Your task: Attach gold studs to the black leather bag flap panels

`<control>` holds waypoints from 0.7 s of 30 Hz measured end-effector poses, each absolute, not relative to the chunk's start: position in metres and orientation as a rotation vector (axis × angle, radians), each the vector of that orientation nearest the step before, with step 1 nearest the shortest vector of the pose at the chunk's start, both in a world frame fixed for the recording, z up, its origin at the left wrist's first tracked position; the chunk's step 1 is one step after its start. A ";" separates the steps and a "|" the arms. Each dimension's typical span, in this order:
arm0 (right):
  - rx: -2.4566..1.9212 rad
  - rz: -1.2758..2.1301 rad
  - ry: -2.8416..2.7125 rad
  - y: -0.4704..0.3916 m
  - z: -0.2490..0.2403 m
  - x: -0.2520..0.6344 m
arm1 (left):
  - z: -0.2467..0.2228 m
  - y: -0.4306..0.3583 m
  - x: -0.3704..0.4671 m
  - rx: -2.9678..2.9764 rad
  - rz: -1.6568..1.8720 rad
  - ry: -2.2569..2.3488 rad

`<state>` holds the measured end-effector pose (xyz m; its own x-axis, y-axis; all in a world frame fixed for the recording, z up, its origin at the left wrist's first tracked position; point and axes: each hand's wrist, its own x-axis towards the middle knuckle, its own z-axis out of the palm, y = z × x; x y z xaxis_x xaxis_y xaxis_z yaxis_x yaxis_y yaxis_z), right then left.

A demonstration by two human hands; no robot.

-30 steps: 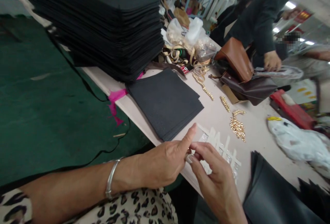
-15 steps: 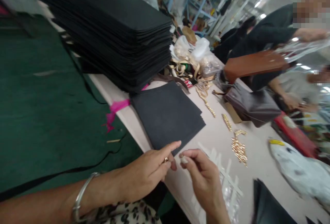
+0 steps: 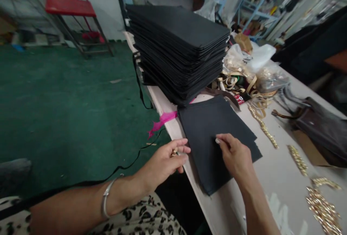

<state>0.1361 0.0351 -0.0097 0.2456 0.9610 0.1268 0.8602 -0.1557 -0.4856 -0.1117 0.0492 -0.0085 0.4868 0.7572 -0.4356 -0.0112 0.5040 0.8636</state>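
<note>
Thin, flat pile of black sheets [image 3: 199,137] beneath nearer bare right hand [image 3: 235,152], long axis leading wearer-ward from tall black sheet stack [image 3: 179,54]. Right fingertips pressed together, contents unclear; bare left hand [image 3: 165,161] loosely spread, beside pile edge.

A workshop: black sheets [image 3: 179,29], gold chains [image 3: 262,126], loaded shelving [image 3: 255,11].
</note>
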 end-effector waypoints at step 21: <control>-1.852 1.042 -1.019 0.013 -0.010 0.127 | -0.012 0.076 -0.068 0.741 0.338 1.018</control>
